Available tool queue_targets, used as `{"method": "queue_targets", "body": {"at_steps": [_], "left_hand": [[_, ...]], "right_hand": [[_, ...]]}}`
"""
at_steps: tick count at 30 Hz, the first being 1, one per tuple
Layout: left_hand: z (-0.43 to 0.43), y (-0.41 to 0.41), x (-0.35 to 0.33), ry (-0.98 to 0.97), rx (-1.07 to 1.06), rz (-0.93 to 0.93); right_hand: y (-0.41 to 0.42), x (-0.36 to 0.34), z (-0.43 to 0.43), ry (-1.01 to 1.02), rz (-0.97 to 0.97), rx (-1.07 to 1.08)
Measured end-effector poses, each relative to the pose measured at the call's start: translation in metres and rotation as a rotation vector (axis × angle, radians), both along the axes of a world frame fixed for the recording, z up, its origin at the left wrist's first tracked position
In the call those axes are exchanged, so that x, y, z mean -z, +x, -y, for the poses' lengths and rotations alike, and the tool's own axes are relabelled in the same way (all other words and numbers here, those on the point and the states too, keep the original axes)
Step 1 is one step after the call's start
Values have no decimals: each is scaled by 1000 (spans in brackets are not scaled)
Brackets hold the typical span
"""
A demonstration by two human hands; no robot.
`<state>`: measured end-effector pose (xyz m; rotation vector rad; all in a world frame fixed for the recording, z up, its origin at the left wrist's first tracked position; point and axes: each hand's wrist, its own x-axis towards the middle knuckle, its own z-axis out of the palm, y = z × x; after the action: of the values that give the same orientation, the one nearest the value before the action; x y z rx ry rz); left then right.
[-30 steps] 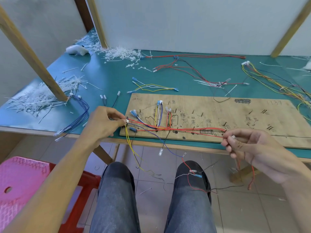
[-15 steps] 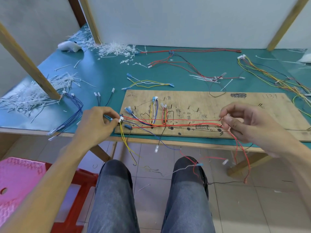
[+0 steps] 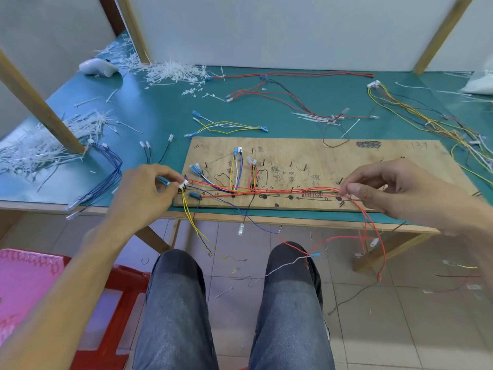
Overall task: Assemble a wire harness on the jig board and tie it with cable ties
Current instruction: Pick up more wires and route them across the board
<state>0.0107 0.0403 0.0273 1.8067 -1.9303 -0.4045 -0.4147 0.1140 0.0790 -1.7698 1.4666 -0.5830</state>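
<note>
- From the head view we see the jig board (image 3: 346, 161) lying flat on the green table (image 3: 293, 102), close to the front edge. Short black pegs stand on it and handwriting runs across its face.
- The left hand (image 3: 144, 190) is at the board's left end. Its thumb and forefinger are curled in a pinch on a small white connector (image 3: 183, 183), and the other fingers are folded in.
- From that connector the red wires (image 3: 280, 188) run rightward along the lower part of the board to the right hand (image 3: 394, 190).
- The right hand pinches the red wires between thumb and fingertips near the board's right end, with the remaining fingers loosely bent above.
- Beyond that pinch the red wires drop over the table edge and hang toward the floor.
- Yellow wires (image 3: 190, 220) hang off the board's left end, just below the connector.
- Short yellow, blue and red branches rise between the pegs on the left half of the board and end in small terminals (image 3: 237, 150).
- We see a heap of white cable ties (image 3: 173, 72) at the back left. A second heap lies further left, beside a slanted wooden post (image 3: 40, 102).
- A blue wire bundle (image 3: 112, 166) lies left of the left hand and reaches the table's front edge.
- A loose yellow-and-white wire set (image 3: 226, 126) rests just behind the board, and a multicoloured harness (image 3: 416, 113) sprawls at the right.
- Below the table we see knees in grey jeans (image 3: 173, 303) and a pink stool (image 3: 24, 284) at the left.
</note>
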Motion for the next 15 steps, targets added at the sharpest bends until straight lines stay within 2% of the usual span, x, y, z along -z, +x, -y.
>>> {"method": "queue_targets", "body": {"at_steps": [2, 4, 6, 8, 12, 15], "left_hand": [[-1, -1, -1, 8, -4, -4], [-2, -2, -2, 9, -1, -8], [-3, -1, -2, 2, 0, -12], [-6, -1, -1, -16, 2, -14], [-10, -4, -1, -14, 55, -8], [-15, -9, -4, -113, 41, 163]], "right_hand": [[3, -12, 2, -126, -183, -35], [11, -23, 1, -382, -358, -47], [22, -28, -1, -553, -321, -9], [27, -25, -3, -518, -174, 40], [21, 2, -8, -259, -60, 76], [14, 21, -11, -142, 4, 161]]}}
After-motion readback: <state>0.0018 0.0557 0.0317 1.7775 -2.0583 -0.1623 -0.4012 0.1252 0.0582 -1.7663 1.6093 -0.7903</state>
